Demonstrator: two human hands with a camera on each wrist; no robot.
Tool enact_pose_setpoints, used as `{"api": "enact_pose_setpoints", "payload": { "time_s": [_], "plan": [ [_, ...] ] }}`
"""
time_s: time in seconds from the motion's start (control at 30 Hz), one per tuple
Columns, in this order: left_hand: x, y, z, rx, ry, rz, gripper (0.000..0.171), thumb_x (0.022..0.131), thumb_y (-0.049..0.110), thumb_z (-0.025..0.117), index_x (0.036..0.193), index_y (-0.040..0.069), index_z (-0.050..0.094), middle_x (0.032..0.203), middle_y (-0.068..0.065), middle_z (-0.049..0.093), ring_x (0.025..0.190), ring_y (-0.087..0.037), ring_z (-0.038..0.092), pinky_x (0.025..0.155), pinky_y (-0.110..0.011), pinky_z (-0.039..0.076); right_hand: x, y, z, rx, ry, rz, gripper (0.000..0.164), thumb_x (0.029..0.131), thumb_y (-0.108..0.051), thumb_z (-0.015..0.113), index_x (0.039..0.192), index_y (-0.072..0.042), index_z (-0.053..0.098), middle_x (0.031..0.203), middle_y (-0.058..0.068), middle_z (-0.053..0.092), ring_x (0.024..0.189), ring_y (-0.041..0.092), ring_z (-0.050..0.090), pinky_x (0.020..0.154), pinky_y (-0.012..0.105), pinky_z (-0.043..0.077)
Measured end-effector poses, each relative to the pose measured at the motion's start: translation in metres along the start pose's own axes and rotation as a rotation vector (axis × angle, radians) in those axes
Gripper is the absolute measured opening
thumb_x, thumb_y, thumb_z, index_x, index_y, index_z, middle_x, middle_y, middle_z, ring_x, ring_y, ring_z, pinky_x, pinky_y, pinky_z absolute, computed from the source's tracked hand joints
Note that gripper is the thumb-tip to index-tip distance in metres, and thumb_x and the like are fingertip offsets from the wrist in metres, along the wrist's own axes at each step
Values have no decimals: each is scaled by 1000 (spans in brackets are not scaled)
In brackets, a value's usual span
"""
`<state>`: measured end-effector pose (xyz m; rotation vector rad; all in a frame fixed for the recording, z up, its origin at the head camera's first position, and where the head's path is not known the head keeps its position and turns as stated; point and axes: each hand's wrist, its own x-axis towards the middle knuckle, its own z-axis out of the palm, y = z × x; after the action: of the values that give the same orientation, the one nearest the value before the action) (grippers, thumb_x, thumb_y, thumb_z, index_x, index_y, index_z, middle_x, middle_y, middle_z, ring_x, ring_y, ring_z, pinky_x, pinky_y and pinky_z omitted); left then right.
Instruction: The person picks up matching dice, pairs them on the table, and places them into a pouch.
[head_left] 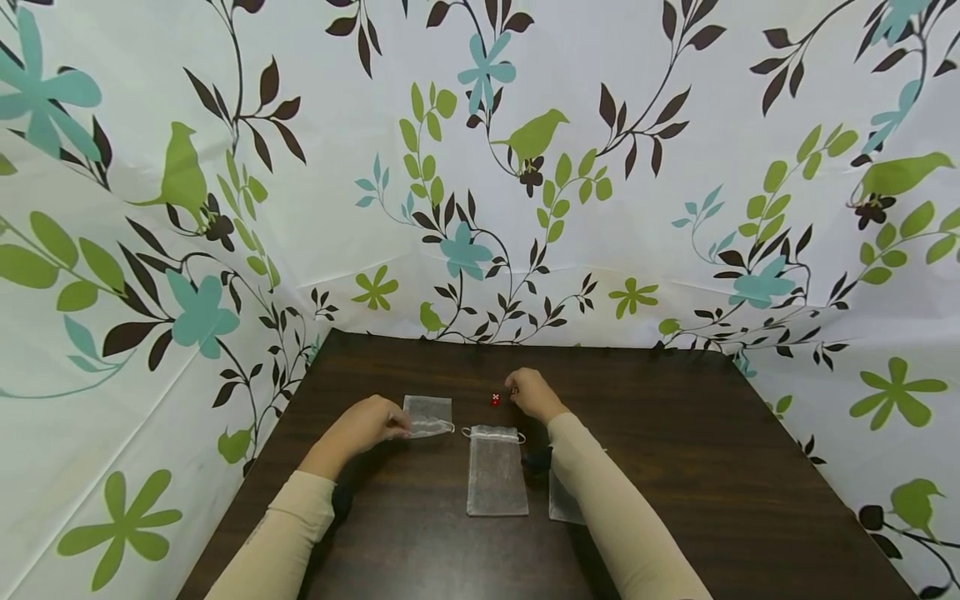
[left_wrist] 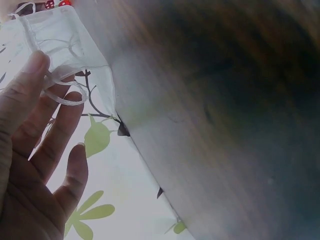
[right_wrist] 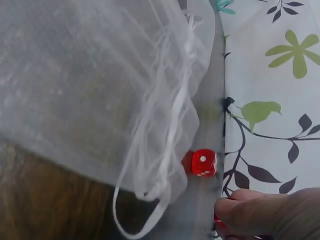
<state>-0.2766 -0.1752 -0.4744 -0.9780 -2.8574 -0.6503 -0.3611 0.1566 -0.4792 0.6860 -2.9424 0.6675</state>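
My left hand (head_left: 372, 421) pinches the drawstring edge of a small sheer white drawstring bag (head_left: 429, 408) at the left. In the left wrist view, thumb and fingertips meet at the cord (left_wrist: 67, 100), its loop hanging over the fingers. My right hand (head_left: 534, 395) is at the back of the table, gripping a red die (right_wrist: 218, 223) that is mostly hidden by its fingers. Just left of that hand, a red die (head_left: 496, 400) with white pips sits on the table. A second sheer bag (head_left: 497, 479) lies flat between the arms.
A third sheer bag (head_left: 564, 500) lies partly under the right forearm. The dark wood table (head_left: 420, 542) ends at the back against a white cloth (head_left: 337, 225) printed with leaves, birds and flowers, which also hangs along both sides.
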Motion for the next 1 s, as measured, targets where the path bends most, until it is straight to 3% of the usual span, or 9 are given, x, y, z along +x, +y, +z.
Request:
{"api": "enact_pose_setpoints", "payload": {
  "time_s": [0.27, 0.4, 1.0],
  "plan": [
    [0, 2, 1, 9, -1, -8, 5, 85, 13, 81, 87, 17, 81, 86, 8, 75, 78, -7, 68, 69, -28, 55, 3, 0, 13, 19, -39, -21, 21, 82, 12, 76, 100, 1, 70, 91, 10, 67, 87, 25, 64, 80, 40, 54],
    [-1, 0, 1, 9, -3, -19, 6, 85, 12, 80, 88, 17, 81, 87, 8, 75, 79, -8, 68, 70, -28, 55, 2, 0, 17, 37, -50, 9, 24, 81, 12, 78, 99, -1, 70, 92, 9, 67, 90, 26, 65, 82, 40, 54],
    [-2, -1, 1, -8, -7, 13, 3, 85, 15, 80, 88, 15, 81, 86, 8, 75, 78, -7, 68, 70, -29, 56, 5, -3, 19, 76, -68, 29, 24, 83, 11, 77, 103, -1, 70, 99, 12, 69, 96, 28, 66, 86, 42, 54]
  ]
}}
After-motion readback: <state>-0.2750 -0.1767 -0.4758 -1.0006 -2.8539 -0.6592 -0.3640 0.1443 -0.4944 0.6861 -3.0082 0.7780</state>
